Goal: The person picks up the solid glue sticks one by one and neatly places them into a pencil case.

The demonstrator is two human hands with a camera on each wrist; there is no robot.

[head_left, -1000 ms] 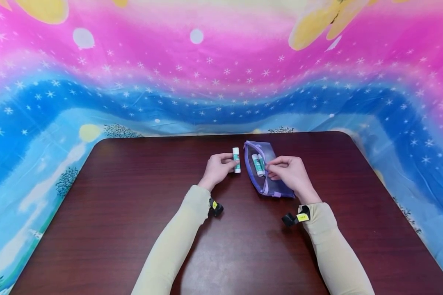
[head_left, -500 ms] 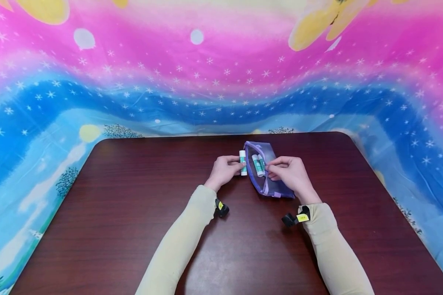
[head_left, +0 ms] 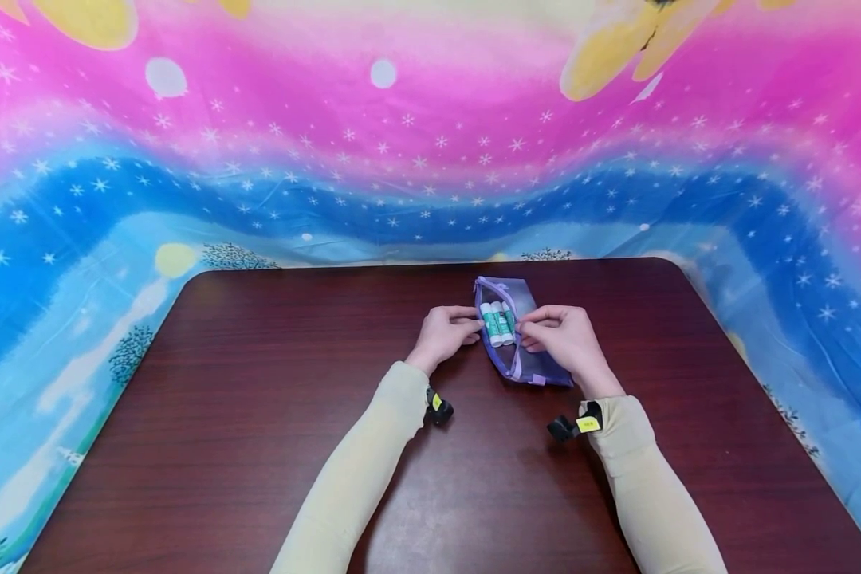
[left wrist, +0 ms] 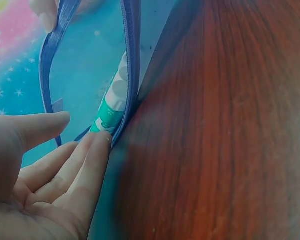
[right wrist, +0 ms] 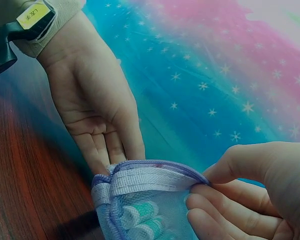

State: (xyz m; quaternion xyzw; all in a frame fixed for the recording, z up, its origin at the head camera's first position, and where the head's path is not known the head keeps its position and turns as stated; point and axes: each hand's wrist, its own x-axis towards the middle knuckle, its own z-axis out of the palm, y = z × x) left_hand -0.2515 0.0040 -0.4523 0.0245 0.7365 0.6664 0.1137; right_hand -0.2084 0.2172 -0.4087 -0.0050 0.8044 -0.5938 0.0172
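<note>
A purple mesh zip pouch (head_left: 545,355) lies on the table with its mouth held apart. Inside it, three white-and-green glue sticks (head_left: 498,325) lie side by side. My left hand (head_left: 441,335) is at the mouth's left edge, thumb apart from the fingers. In the left wrist view its fingertips (left wrist: 101,142) are right at the end of the nearest glue stick (left wrist: 110,110). My right hand (head_left: 567,339) pinches the opposite edge of the mouth between thumb and fingers; the right wrist view shows this grip on the purple zip edge (right wrist: 160,177).
The dark wooden table (head_left: 258,414) has rounded far corners. A pink and blue snowflake-patterned cloth (head_left: 430,175) hangs behind and around it. Each wrist carries a small black camera, such as the one on the right wrist (head_left: 563,428).
My left hand has moved right and brought its glue stick into the pouch beside the two there, and its thumb has come away from it. My right hand keeps its pinch on the pouch.
</note>
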